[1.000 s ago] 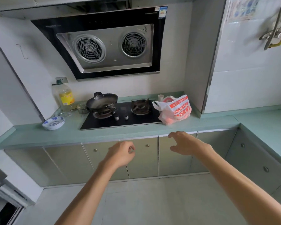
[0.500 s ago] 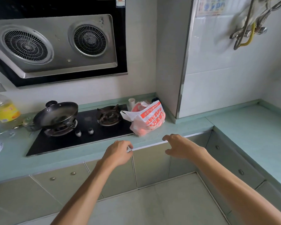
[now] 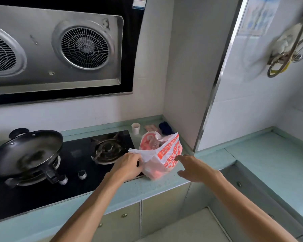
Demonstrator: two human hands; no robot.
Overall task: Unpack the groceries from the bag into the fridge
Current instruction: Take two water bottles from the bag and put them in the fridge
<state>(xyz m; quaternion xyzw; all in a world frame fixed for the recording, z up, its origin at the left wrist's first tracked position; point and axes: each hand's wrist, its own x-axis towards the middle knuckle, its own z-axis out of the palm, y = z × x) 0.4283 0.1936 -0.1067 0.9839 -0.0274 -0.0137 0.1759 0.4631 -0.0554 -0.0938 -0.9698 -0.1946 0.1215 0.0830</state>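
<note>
A white plastic grocery bag (image 3: 164,159) with red print stands on the teal counter (image 3: 164,187), just right of the black gas hob (image 3: 77,165). Reddish packets show through its open top. My left hand (image 3: 128,165) is at the bag's left side, fingers curled on the plastic by the left handle. My right hand (image 3: 192,169) hovers at the bag's right side with fingers spread, and its index tip is at the plastic. No fridge is in view.
A black wok (image 3: 26,152) sits on the left burner, and the right burner (image 3: 108,149) is bare. Behind the bag are a white cup (image 3: 135,128), a pink packet and a dark blue object. A range hood (image 3: 59,49) hangs above. Cabinet doors (image 3: 161,215) run below the counter.
I have come closer to the counter. Both hands rose from in front of the cabinets to the bag; the left now holds its left side and the right reaches its right side.
</note>
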